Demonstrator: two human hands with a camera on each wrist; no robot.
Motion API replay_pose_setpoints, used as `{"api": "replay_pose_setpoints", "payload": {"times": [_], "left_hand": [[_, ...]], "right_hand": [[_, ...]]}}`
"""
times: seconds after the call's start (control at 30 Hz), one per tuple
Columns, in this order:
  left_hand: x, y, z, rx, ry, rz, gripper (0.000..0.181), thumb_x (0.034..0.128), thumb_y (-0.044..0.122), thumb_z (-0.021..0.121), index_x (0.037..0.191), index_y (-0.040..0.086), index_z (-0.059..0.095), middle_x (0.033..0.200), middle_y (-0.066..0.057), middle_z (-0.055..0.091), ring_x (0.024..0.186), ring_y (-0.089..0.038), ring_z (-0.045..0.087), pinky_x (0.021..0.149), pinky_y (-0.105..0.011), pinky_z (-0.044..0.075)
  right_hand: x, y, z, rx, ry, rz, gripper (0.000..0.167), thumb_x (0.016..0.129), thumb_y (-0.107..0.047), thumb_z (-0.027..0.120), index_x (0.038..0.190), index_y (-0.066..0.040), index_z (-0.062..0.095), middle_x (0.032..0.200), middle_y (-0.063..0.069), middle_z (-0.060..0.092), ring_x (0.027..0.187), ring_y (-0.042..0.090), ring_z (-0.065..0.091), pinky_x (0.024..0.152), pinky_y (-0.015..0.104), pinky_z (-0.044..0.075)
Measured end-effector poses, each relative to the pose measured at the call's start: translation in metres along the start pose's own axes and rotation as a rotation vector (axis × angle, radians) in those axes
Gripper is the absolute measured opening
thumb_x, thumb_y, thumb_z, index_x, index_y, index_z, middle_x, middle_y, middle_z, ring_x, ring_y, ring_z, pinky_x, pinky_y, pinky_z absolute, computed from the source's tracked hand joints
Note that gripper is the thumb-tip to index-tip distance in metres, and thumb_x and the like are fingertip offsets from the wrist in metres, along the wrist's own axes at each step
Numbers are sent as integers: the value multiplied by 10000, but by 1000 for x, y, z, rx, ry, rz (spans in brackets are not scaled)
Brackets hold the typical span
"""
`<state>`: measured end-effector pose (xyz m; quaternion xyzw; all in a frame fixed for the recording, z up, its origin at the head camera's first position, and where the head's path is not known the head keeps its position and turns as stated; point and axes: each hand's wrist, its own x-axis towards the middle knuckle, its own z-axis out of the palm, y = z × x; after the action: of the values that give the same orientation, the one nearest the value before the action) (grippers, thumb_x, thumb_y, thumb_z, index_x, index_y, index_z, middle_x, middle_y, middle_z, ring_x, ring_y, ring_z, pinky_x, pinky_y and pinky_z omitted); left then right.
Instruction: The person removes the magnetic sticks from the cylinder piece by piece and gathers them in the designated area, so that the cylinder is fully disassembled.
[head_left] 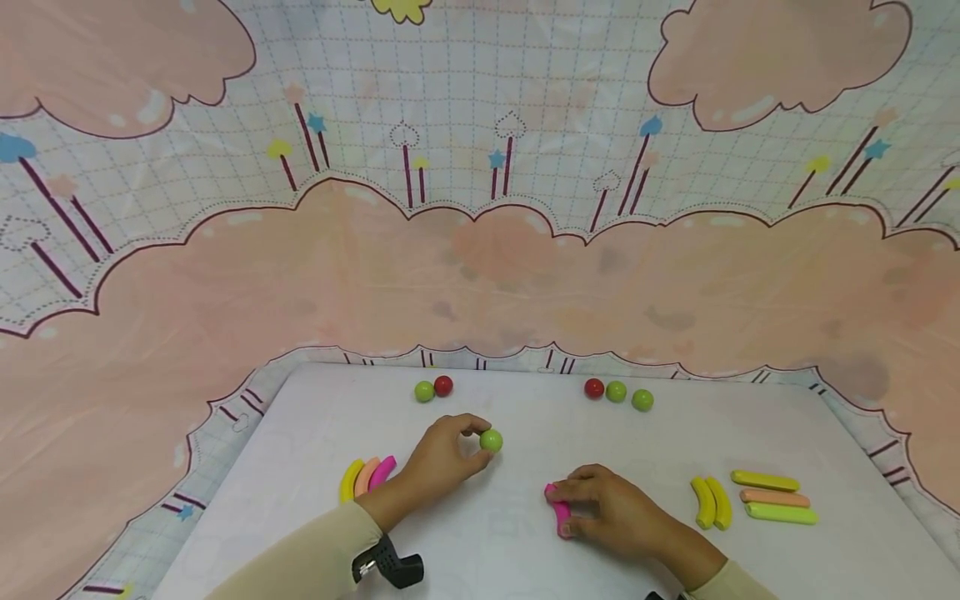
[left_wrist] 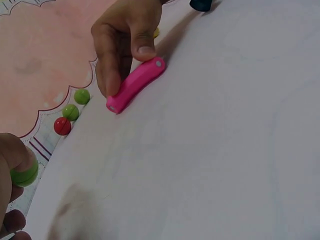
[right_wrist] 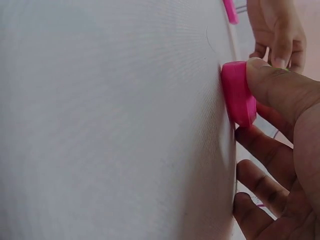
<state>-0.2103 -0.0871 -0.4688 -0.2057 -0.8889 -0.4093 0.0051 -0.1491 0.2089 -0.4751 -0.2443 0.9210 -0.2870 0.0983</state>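
Observation:
Between thumb and fingers, my left hand point(head_left: 437, 460) pinches a glossy green ball point(head_left: 491, 441) above the middle of the white board. My right hand point(head_left: 621, 510) pinches a pink curved stick point(head_left: 558, 512) by its two ends, to the right of the ball. In the left wrist view this pink stick point(left_wrist: 136, 86) shows a grey dot at each end and lies low against the board. The right wrist view has the thumb on the pink stick point(right_wrist: 237, 95), the other fingers spread below it; the ball is mostly hidden there.
Beside my left forearm lie curved yellow point(head_left: 350, 481), peach point(head_left: 366, 476) and pink point(head_left: 383, 472) sticks. Two curved yellow sticks point(head_left: 712, 502) and three straight sticks point(head_left: 774, 498) lie at right. Red point(head_left: 443, 386) and green balls point(head_left: 616, 392) line the board's point(head_left: 517, 408) back edge.

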Motion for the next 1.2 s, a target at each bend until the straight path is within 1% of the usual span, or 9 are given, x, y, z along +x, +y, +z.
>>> {"api": "replay_pose_setpoints", "payload": {"times": [0.1,0.23,0.43,0.6,0.67,0.77,0.93,1.07,1.2], "left_hand": [[6,-4,-4,-7,27,-47,339,874,205,814,1188,128,714,1112,9,675,1073,-225,598,950,-456,506],[13,-9,-8,-15,67,-83,335,870,194,819,1181,123,714,1108,10,692,1072,-240,619,948,-464,517],[24,-17,-10,-18,144,-87,301,863,182,824,1134,107,718,1069,-10,706,1033,-247,638,910,-445,525],[34,-24,-9,-38,178,-128,318,857,176,836,1136,88,711,1073,-17,706,1014,-232,627,897,-422,531],[37,-27,-8,-36,194,-133,327,854,175,839,1138,78,710,1073,-23,709,996,-227,627,884,-416,533],[43,-30,-6,-36,219,-148,333,850,182,843,1137,73,713,1077,-22,716,973,-214,625,867,-401,529],[50,-33,-3,-41,237,-172,325,863,172,836,1141,61,710,1084,-35,718,961,-208,624,866,-391,533],[53,-37,1,-32,243,-162,318,870,149,829,1145,45,708,1080,-51,717,971,-219,632,880,-401,538],[55,-40,5,-24,237,-155,319,874,133,824,1156,37,710,1081,-58,714,991,-236,637,903,-409,538]], "right_hand": [[0,0,0,17,-6,16,416,846,-466,816,1243,-357,749,1218,-161,622,1150,157,534,982,438,521],[-1,-1,-1,37,-14,35,414,843,-474,820,1238,-376,746,1223,-142,606,1149,162,531,982,454,518],[-1,-1,-1,35,-13,31,410,845,-467,822,1236,-371,748,1226,-136,606,1151,170,531,975,444,523],[-1,1,-1,28,2,10,404,853,-442,824,1239,-350,751,1232,-157,613,1157,155,530,986,413,516],[-2,2,-1,24,12,-6,405,853,-435,827,1239,-339,753,1230,-155,617,1152,153,535,984,404,516],[-2,2,-1,23,14,-8,410,852,-444,825,1241,-339,752,1225,-149,615,1144,151,538,974,392,522],[-2,0,-1,35,-2,25,413,846,-466,821,1239,-365,748,1227,-145,609,1157,165,534,974,418,527],[-1,0,-1,37,-7,28,412,848,-471,817,1241,-368,747,1227,-151,608,1161,169,530,982,438,521],[-1,1,-1,30,-7,13,414,856,-478,807,1248,-361,745,1228,-170,614,1167,164,527,995,437,513]]}}
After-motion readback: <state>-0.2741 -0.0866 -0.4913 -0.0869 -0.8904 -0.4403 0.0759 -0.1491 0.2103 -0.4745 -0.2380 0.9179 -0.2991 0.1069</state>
